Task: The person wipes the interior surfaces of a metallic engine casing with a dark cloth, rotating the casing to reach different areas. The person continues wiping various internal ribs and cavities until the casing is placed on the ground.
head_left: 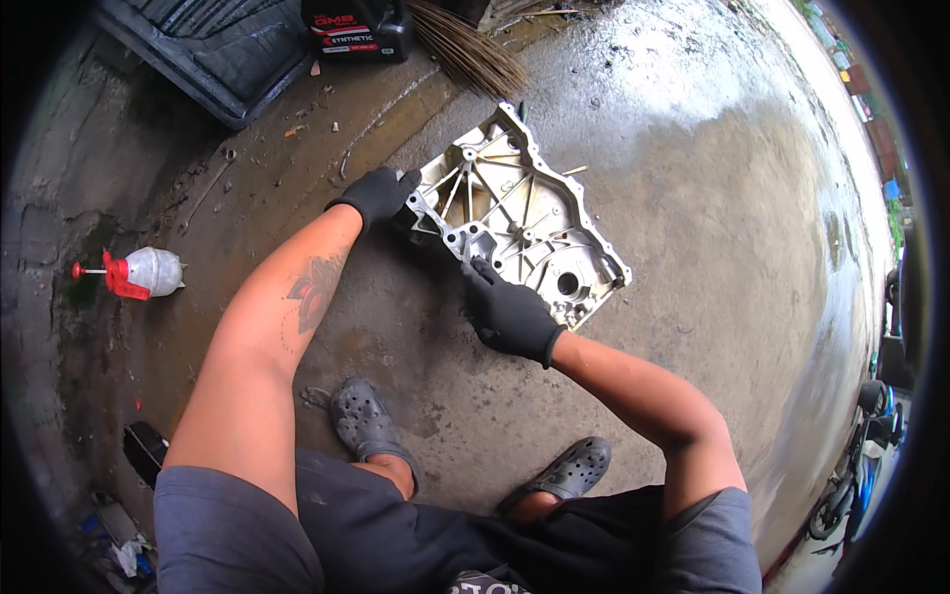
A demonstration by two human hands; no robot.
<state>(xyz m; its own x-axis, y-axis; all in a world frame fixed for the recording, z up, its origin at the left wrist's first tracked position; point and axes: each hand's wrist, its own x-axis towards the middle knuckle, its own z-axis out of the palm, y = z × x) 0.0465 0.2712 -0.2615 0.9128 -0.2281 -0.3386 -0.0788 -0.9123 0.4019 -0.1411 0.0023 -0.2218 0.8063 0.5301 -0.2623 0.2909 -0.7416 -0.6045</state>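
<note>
A silver cast-metal engine cover point(515, 203), with ribs, bolt holes along its rim and one large round hole, is in front of me above the concrete. At its left corner my left hand point(381, 195), in a black glove, is closed round the edge. My right hand point(510, 312), gloved alike, is closed at the near edge, its fingertips against the metal beside several bolt holes. The undersides of both grips are hidden. Brownish staining shows on parts of the cover's inner face.
A grey and red pump sprayer point(148, 273) lies on the left. At the back are a black plastic tray point(213, 59), a black oil bottle point(356, 30) and a stick broom point(470, 49). Wet patches mark the concrete floor point(712, 257). A motorcycle point(856, 465) stands far right.
</note>
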